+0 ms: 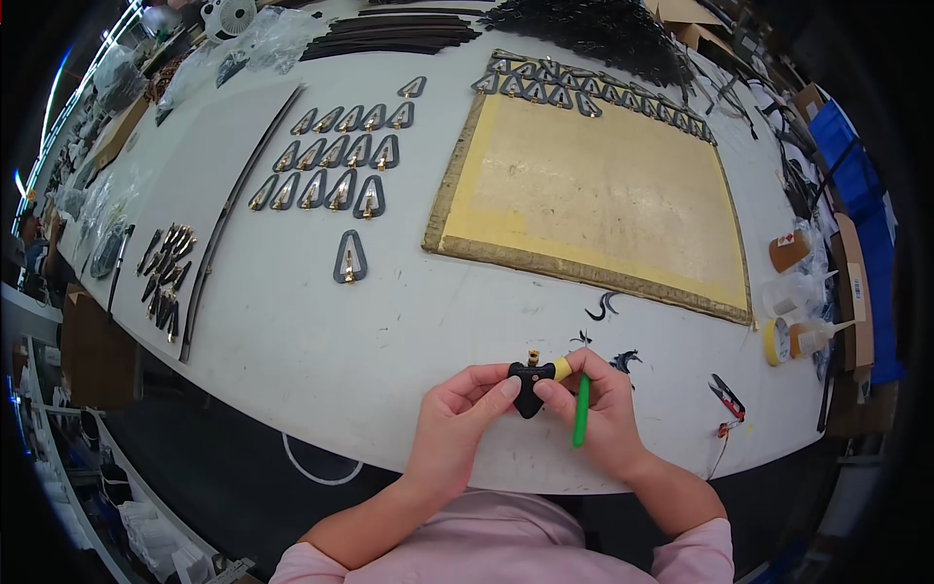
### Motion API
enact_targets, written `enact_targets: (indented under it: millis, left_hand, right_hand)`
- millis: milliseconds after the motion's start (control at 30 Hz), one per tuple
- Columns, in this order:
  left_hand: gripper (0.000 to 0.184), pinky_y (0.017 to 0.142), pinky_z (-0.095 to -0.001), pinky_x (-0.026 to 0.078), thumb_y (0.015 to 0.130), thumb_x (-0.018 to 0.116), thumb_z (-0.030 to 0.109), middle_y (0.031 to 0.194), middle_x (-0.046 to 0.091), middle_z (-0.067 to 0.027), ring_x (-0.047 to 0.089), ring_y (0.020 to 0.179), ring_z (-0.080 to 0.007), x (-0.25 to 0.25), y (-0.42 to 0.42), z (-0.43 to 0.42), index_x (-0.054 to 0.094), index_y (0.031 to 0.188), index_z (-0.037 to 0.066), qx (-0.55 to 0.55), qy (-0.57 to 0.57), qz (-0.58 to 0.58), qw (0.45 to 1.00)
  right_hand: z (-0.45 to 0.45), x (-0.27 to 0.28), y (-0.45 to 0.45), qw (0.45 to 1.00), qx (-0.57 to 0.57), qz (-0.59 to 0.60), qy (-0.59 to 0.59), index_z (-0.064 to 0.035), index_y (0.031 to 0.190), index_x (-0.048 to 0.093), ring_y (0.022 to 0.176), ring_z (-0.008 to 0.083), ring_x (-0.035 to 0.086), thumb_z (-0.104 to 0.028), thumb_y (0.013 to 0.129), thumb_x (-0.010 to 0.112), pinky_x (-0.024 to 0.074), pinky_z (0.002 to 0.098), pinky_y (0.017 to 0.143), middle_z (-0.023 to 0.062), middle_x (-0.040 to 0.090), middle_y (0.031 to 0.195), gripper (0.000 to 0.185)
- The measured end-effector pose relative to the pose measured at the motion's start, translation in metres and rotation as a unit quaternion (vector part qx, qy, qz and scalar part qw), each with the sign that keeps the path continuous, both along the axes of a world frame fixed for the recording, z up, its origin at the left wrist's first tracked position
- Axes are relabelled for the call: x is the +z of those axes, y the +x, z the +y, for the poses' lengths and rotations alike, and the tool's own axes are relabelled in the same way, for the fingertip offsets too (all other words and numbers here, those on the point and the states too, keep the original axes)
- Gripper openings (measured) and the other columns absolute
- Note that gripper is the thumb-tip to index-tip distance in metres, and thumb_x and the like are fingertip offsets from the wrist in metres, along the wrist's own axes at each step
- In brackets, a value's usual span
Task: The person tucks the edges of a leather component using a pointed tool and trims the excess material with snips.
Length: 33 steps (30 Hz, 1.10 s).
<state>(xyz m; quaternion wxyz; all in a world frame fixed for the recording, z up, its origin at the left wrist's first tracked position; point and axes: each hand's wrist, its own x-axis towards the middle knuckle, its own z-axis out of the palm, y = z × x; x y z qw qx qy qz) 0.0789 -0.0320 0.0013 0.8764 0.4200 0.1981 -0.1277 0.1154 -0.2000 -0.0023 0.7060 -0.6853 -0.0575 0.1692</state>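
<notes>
Head view: left grip (pixel 457 407) pinches one black piece (pixel 528 402), right grip (pixel 609 409) that plus one green tool (pixel 581 419).

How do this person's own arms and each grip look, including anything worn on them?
The left grip and right grip are ungloved hands. A yellow covering, perhaps tape or a finger cot, sits on one right finger. Both forearms are uncovered below pale pink sleeves. No watch or bracelet shows.
</notes>
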Motion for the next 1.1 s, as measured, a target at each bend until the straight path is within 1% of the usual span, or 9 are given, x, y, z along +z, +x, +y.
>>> enact_targets:
  millis: [33,267,367,533,767,833,867,933,1100]
  left_hand:
    - [0.021,0.087,-0.0290,0.049,0.091,0.062,0.008,0.103,0.066,-0.0095,0.061,0.094,-0.0128,-0.001,0.000,0.000,0.061,0.109,-0.003,0.004,0.002,-0.001,1.000]
    - [0.017,0.084,-0.0276,0.049,0.091,0.061,0.008,0.099,0.066,-0.0082,0.061,0.091,-0.0115,-0.001,0.000,-0.001,0.062,0.105,-0.002,0.009,0.009,-0.008,1.000]
    - [0.013,0.085,-0.0274,0.047,0.091,0.060,0.008,0.097,0.065,-0.0066,0.060,0.090,-0.0116,0.002,0.001,-0.001,0.061,0.101,-0.001,0.015,0.011,-0.002,1.000]
    - [0.011,0.086,-0.0283,0.044,0.087,0.058,0.009,0.091,0.062,-0.0046,0.057,0.089,-0.0125,0.006,0.002,0.000,0.057,0.096,0.002,0.007,-0.015,0.028,0.999]
    - [0.013,0.086,-0.0289,0.044,0.087,0.059,0.010,0.092,0.063,-0.0043,0.058,0.088,-0.0124,0.002,0.002,0.002,0.058,0.096,0.001,0.011,-0.033,0.019,0.999]
    - [0.019,0.083,-0.0233,0.043,0.089,0.063,0.012,0.093,0.063,-0.0025,0.054,0.087,-0.0072,0.004,0.006,0.001,0.061,0.103,0.000,-0.010,-0.027,0.031,0.999]
    - [0.019,0.083,-0.0233,0.043,0.089,0.063,0.012,0.093,0.063,-0.0025,0.054,0.087,-0.0072,0.003,0.007,0.001,0.061,0.103,0.000,-0.012,-0.027,0.028,0.999]
    - [0.027,0.083,-0.0224,0.045,0.089,0.066,0.014,0.096,0.065,-0.0039,0.057,0.088,-0.0073,0.000,0.005,0.002,0.061,0.110,-0.001,-0.021,0.000,0.004,1.000]
    - [0.025,0.082,-0.0213,0.046,0.088,0.066,0.010,0.098,0.066,-0.0051,0.059,0.089,-0.0075,-0.002,0.000,-0.001,0.062,0.110,-0.002,0.006,0.021,-0.019,1.000]
  right_hand:
    - [0.000,0.000,0.000,1.000,-0.003,0.001,0.014,-0.0017,0.089,0.058,0.067,0.0020,0.050,-0.010,0.087,0.069,0.0390,0.0186,0.060,0.0002,0.061,0.075,0.014]
    - [-0.001,0.002,0.000,1.000,0.008,-0.016,-0.016,-0.0012,0.090,0.059,0.068,0.0034,0.053,-0.010,0.086,0.070,0.0418,0.0194,0.061,0.0016,0.063,0.077,0.014]
    - [0.000,0.008,-0.001,0.995,0.016,-0.063,-0.070,-0.0007,0.089,0.059,0.069,0.0059,0.057,-0.009,0.085,0.071,0.0448,0.0213,0.063,0.0034,0.064,0.078,0.015]
    - [0.003,0.009,-0.003,0.974,0.039,-0.177,-0.137,-0.0009,0.085,0.059,0.063,0.0100,0.060,-0.008,0.082,0.073,0.0465,0.0233,0.057,0.0065,0.065,0.077,0.016]
    - [0.003,0.009,-0.004,0.948,0.051,-0.248,-0.194,-0.0010,0.085,0.058,0.062,0.0091,0.058,-0.008,0.082,0.073,0.0449,0.0241,0.055,0.0051,0.063,0.073,0.017]
    - [0.004,0.004,-0.002,0.990,0.006,-0.113,-0.084,-0.0015,0.087,0.058,0.066,0.0062,0.056,-0.009,0.084,0.072,0.0433,0.0227,0.059,0.0025,0.062,0.074,0.016]
    - [0.003,0.004,-0.001,0.990,0.003,-0.115,-0.083,-0.0015,0.087,0.058,0.066,0.0062,0.056,-0.009,0.084,0.072,0.0433,0.0227,0.059,0.0025,0.062,0.074,0.016]
    - [-0.001,0.003,0.001,1.000,0.003,0.016,-0.022,-0.0015,0.089,0.058,0.070,0.0043,0.053,-0.010,0.086,0.070,0.0417,0.0206,0.062,0.0006,0.061,0.076,0.015]
    - [0.001,-0.002,-0.001,1.000,0.005,-0.003,0.004,-0.0013,0.090,0.058,0.070,0.0041,0.053,-0.010,0.087,0.069,0.0413,0.0197,0.063,0.0007,0.062,0.078,0.015]
